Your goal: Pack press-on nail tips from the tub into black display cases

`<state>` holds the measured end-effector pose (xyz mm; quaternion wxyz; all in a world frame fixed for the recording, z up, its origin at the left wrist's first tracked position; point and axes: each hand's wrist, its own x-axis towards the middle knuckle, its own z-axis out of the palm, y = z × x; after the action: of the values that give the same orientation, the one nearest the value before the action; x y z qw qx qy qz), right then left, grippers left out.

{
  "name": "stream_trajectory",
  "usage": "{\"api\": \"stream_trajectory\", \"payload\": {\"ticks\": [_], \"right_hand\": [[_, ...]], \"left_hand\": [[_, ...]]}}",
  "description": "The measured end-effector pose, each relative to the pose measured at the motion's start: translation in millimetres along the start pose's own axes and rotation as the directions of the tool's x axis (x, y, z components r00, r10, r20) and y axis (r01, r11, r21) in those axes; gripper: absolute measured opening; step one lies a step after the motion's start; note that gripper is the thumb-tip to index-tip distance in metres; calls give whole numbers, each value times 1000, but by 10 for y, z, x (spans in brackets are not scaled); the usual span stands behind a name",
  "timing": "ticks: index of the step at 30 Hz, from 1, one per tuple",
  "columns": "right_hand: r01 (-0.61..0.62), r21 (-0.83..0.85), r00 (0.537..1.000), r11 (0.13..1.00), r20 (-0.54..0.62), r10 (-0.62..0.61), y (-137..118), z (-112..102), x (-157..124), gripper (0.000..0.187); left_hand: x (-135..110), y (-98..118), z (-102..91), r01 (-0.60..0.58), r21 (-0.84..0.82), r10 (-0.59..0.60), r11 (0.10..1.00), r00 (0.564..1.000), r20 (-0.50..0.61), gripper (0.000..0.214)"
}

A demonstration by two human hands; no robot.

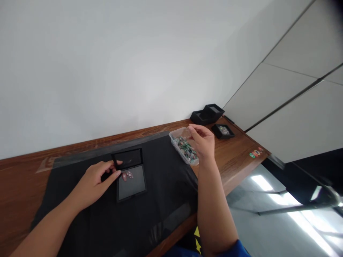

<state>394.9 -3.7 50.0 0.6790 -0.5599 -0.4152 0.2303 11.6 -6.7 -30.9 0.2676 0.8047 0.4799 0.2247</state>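
Observation:
A flat black case (132, 184) with its lid (128, 158) raised lies on the black cloth. Two decorated false nails (127, 175), brownish pink, lie at the upper left of its grey inner surface. My left hand (98, 178) grips the left side of the case near the hinge, thumb beside the nails and fingers by the lid. My right hand (203, 141) is closed in a pinch above the far right rim of a clear plastic tub (175, 144). Small green and pinkish pieces (187, 148) fill the tub. What the right fingertips hold, if anything, is too small to tell.
Black open boxes (206, 115) stand against the wall at the table's far right. Nearer is a small black box (223, 131) with pale pieces inside. Colourful stickers (255, 153) mark the wooden table's (235, 153) right corner. The black cloth (166, 185) covers its middle.

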Motion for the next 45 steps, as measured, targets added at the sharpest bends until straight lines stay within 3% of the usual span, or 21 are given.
{"api": "stream_trajectory", "payload": {"ticks": [4, 9, 13, 19, 22, 24, 26, 28, 30, 32, 34, 39, 42, 45], "right_hand": [[-99, 439, 992, 893, 111, 55, -93, 41, -40, 28], [-287, 721, 942, 631, 332, 49, -196, 115, -169, 24], [-411, 711, 880, 571, 473, 44, -238, 268, -362, 18], [-562, 642, 771, 522, 635, 49, -232, 511, -641, 26], [-638, 516, 667, 572, 741, 75, -210, 613, -738, 33], [-652, 378, 565, 657, 820, 90, -166, 679, -800, 33], [-578, 242, 499, 780, 861, 103, -97, 743, -867, 32], [-366, 130, 529, 922, 844, 91, -24, 800, -940, 27], [-56, -12, 581, 998, 813, 42, 33, 843, -1003, 18], [210, -171, 564, 963, 825, 24, 62, 871, -1045, 16], [358, -288, 530, 888, 846, 62, 71, 887, -1059, 19], [500, -433, 505, 750, 849, 153, 75, 886, -1032, 17], [502, -435, 491, 747, 855, 167, 72, 866, -1016, 14], [457, -437, 484, 775, 853, 195, 48, 846, -1009, 27]], "left_hand": [[-4, 9, 0, 5, 5, -5, 1000, 1000, 15, 46], [0, 3, 5, -6, 26, 6, 1000, 1000, 2, 43], [-3, 33, 0, 1, 44, -1, 999, 1000, 4, 41], [-7, 74, -19, 3, 42, -3, 999, 1000, 7, 41], [-1, 75, -20, 7, 39, -8, 999, 1000, 15, 42], [4, 87, -24, 12, 38, -12, 999, 1000, 19, 43], [10, 106, -30, 11, 35, -12, 999, 1000, 24, 44], [14, 125, -36, 8, 33, -9, 999, 999, 31, 44], [18, 140, -41, 6, 37, -7, 999, 999, 33, 45], [20, 151, -45, 3, 47, -4, 999, 1000, 26, 44], [22, 163, -49, -4, 53, 4, 999, 1000, 17, 43], [23, 194, -56, -14, 63, 14, 998, 1000, -2, 41], [18, 189, -53, -12, 58, 12, 998, 1000, -3, 42], [10, 166, -47, -11, 53, 11, 999, 1000, -2, 43]]}}
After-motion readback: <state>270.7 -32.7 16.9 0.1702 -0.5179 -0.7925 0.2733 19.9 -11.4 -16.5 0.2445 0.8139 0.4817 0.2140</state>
